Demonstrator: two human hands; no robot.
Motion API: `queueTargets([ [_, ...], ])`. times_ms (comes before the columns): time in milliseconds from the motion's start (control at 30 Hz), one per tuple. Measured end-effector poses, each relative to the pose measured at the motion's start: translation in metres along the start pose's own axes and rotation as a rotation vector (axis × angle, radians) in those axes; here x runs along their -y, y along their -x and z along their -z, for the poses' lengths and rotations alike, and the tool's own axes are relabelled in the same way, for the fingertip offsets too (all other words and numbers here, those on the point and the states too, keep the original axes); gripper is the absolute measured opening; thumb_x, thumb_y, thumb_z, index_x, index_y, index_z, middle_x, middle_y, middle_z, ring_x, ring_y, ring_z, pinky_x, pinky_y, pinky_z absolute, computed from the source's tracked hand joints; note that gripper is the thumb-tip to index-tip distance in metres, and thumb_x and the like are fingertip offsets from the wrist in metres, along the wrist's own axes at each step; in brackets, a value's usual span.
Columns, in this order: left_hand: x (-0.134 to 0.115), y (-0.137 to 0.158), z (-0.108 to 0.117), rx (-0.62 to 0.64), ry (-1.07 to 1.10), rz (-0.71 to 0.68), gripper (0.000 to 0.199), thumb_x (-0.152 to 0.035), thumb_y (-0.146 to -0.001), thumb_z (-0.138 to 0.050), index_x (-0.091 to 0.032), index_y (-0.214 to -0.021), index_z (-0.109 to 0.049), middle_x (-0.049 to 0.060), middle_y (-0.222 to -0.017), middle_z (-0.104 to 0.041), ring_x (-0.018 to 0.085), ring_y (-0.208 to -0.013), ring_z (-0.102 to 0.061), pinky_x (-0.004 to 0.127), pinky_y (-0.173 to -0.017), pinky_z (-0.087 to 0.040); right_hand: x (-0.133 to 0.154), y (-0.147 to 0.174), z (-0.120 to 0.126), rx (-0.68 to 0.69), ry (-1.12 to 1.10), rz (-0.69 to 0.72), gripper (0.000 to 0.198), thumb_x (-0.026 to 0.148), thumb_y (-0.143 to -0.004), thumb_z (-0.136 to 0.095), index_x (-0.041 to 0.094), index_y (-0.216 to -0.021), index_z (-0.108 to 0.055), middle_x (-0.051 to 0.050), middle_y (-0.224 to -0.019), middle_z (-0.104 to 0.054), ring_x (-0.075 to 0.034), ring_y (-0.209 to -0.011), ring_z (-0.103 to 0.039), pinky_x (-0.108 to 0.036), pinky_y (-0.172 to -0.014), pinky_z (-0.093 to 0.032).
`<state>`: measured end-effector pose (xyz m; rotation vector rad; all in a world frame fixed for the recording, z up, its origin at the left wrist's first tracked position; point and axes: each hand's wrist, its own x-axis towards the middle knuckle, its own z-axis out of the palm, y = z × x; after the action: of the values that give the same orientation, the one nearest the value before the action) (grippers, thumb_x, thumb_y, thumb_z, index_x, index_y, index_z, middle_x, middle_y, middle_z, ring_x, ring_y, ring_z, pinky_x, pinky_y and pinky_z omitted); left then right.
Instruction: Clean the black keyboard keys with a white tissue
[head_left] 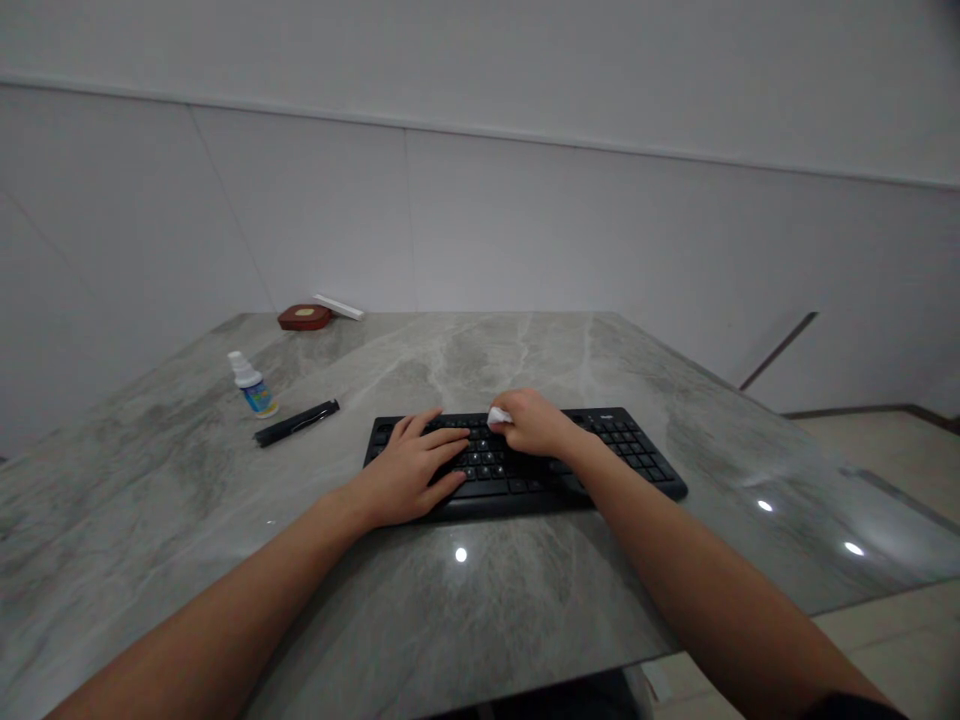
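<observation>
A black keyboard (491,487) lies on the grey marbled table in front of me. Spread over its left end is my left hand (412,468), fingers apart and resting on the keys. My right hand (531,424) is closed round a small white wipe (498,416), whose end pokes out past the fingers over the upper middle keys. Most of the wipe is hidden in the fist. My right wrist and forearm cover part of the keyboard's right half; the number pad shows beyond them.
To the left stands a small spray bottle (253,385) with a white top and blue label. Beside it lies a slim black object (297,423). A reddish-brown case (304,317) and a thin white bar (339,306) sit at the table's (480,350) far edge, against the wall.
</observation>
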<state>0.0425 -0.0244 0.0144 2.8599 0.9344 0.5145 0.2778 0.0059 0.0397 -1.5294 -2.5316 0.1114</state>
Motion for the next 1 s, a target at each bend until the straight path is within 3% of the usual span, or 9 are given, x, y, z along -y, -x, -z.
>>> queueTargets([
  [433,-0.0013,-0.0009,0.0016,0.015,-0.01,0.009,0.041,-0.038,-0.095,-0.05,-0.021,-0.132,-0.055,0.007,-0.139,-0.054,0.038,-0.137,-0.031,0.063,-0.107,-0.028,0.0041,0.0018,0.0072,0.043,0.07,-0.017,0.014,0.021,-0.081,-0.058,0.015,-0.084,-0.07,-0.012,-0.088,-0.073,-0.024,-0.085,-0.065,-0.028,-0.07,-0.04],
  [1000,0.0001,0.0003,0.0006,0.0,0.005,0.001,0.041,-0.038,-0.094,-0.051,-0.023,-0.132,-0.056,0.008,-0.138,-0.055,0.037,-0.136,-0.032,0.063,-0.107,-0.028,-0.0014,0.0022,0.0035,0.066,-0.007,0.132,0.01,0.015,-0.076,-0.056,0.016,-0.076,-0.067,-0.009,-0.079,-0.071,-0.02,-0.076,-0.063,-0.026,-0.065,-0.038],
])
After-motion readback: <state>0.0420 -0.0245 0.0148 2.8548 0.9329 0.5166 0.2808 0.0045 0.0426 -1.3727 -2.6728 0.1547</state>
